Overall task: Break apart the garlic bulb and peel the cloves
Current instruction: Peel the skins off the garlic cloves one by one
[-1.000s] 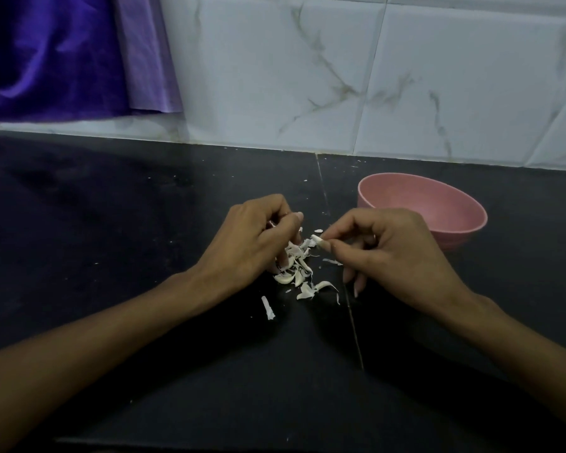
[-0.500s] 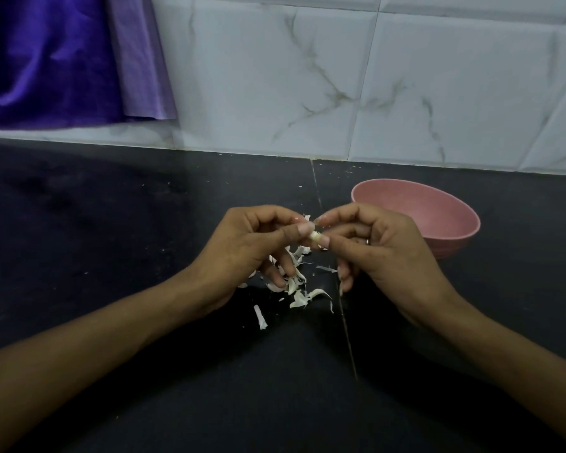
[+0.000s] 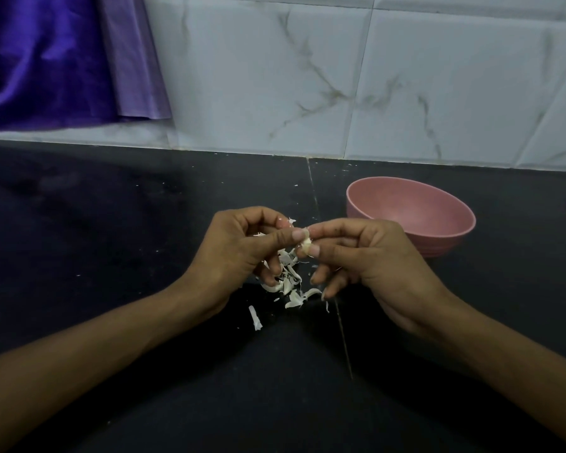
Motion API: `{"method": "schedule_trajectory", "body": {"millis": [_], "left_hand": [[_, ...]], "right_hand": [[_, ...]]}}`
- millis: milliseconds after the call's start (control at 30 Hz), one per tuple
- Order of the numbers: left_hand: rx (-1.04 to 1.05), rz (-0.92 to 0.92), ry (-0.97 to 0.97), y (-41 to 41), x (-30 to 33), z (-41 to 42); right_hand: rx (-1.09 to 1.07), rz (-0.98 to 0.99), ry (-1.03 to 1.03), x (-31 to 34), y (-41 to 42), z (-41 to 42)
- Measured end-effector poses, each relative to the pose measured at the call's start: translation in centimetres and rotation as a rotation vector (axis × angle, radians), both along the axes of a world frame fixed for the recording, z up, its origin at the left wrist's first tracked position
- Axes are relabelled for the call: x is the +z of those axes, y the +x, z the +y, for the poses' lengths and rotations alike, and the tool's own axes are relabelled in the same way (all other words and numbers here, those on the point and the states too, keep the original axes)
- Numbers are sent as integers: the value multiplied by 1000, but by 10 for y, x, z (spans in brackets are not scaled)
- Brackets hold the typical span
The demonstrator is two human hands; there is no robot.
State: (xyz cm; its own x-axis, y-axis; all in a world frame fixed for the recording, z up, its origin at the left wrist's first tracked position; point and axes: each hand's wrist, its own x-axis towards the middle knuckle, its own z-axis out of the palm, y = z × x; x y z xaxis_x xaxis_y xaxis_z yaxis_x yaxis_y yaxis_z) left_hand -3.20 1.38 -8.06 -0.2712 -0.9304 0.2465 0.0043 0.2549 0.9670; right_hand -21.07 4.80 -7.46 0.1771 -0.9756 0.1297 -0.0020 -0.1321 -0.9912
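both hands meet above the dark counter [image 3: 111, 243], the right hand [image 3: 370, 259] pinching a small garlic clove [image 3: 305, 246] while the left hand [image 3: 239, 253] nips at its skin. it looks slippery; a hard tug could flick it among the peelings [image 3: 291, 286], short of the pink bowl [image 3: 438, 237].
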Motion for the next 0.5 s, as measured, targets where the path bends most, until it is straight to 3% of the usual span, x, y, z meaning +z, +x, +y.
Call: {"method": "schedule_trajectory", "body": {"millis": [500], "left_hand": [[82, -58, -169, -3, -4, 4]], "right_hand": [[-4, -56, 111, 3, 1, 3]]}}
